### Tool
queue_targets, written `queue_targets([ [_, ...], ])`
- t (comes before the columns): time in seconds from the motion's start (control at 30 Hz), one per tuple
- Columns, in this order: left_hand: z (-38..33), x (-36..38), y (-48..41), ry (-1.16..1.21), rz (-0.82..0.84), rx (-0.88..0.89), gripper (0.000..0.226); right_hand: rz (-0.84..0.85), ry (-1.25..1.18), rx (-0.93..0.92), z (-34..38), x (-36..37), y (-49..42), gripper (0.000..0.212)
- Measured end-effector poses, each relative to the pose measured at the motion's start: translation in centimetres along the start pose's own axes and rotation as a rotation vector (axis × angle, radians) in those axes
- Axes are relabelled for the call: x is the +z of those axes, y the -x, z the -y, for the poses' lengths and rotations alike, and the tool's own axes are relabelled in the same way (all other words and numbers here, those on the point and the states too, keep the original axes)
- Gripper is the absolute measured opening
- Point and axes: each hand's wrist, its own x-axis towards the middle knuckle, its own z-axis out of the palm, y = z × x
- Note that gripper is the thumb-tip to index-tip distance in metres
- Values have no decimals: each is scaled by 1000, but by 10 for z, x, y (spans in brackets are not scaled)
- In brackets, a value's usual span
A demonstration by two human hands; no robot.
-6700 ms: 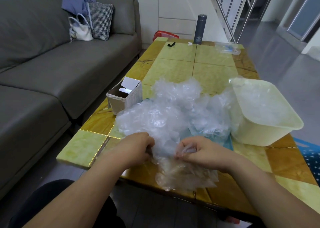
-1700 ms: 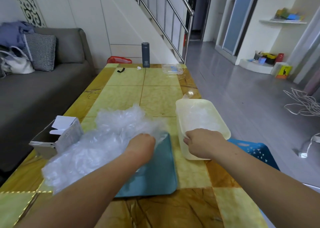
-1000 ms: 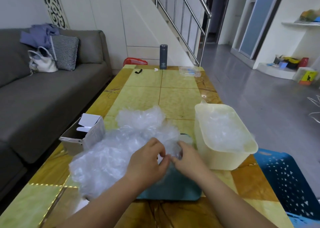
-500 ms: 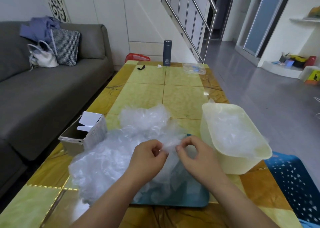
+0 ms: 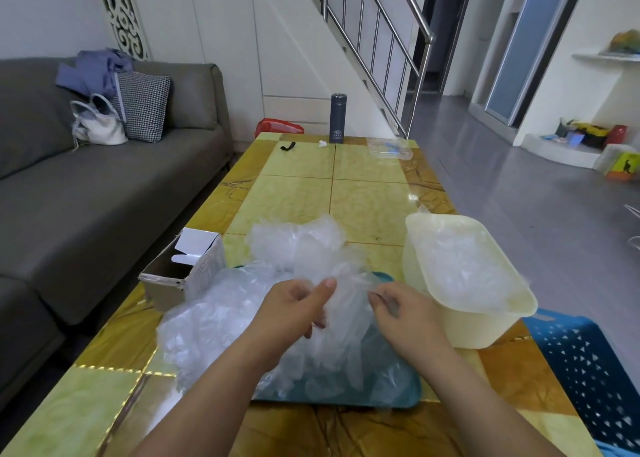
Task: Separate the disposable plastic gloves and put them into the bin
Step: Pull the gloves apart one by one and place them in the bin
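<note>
A big heap of clear disposable plastic gloves (image 5: 221, 321) lies on a teal tray (image 5: 398, 392) at the near end of the table. Above the tray my left hand (image 5: 294, 312) and my right hand (image 5: 403, 312) each pinch the top edge of one thin clear glove (image 5: 346, 318), which hangs stretched between them. To the right stands the cream plastic bin (image 5: 485, 332), with several loose gloves inside it.
An open cardboard box (image 5: 183, 276) sits left of the heap. At the table's far end stand a dark flask (image 5: 338, 118) and a clear packet (image 5: 389, 148). A grey sofa (image 5: 86, 193) runs along the left; a blue perforated basket (image 5: 581, 370) sits low right.
My right hand came back from the bin to the heap. Both hands pinched up one glove, lifted it and moved slightly apart, spreading it between them.
</note>
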Motion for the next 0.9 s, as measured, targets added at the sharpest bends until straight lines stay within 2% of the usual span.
queue_targets([
  [0.1, -9, -2, 3, 82, -16, -39, 66, -11, -93, 33, 8, -2, 2, 23],
  [0.17, -8, -2, 2, 21, -106, -27, 65, -16, -135, 61, 10, -3, 2, 28],
  [0.27, -10, -6, 1, 52, -269, 75, 43, 7, -105, 77, 5, 1, 1, 29],
  [0.37, -24, -14, 3, 133, -293, 192, 26, 94, -97, 132, -4, 10, 0, 31],
  [0.5, -54, -27, 11, 182, -255, 309, 15, 162, -101, 148, -8, 15, 0, 36],
  [0.57, -68, -35, 16, 303, -196, 283, 9, 180, -91, 131, -2, 10, -4, 40],
  [0.67, -77, -49, 26, 495, -3, 175, 15, 162, -55, 77, 15, -5, -16, 45],
  [0.77, -68, -56, 37, 385, 136, 84, 18, 88, -21, 4, 36, -31, -25, 40],
  [0.87, -55, -59, 37, 206, 148, 68, 6, 25, -12, -43, 57, -55, -31, 28],
  [0.9, -52, -60, 35, 156, 169, 71, 9, 17, -37, -48, 63, -62, -32, 24],
])
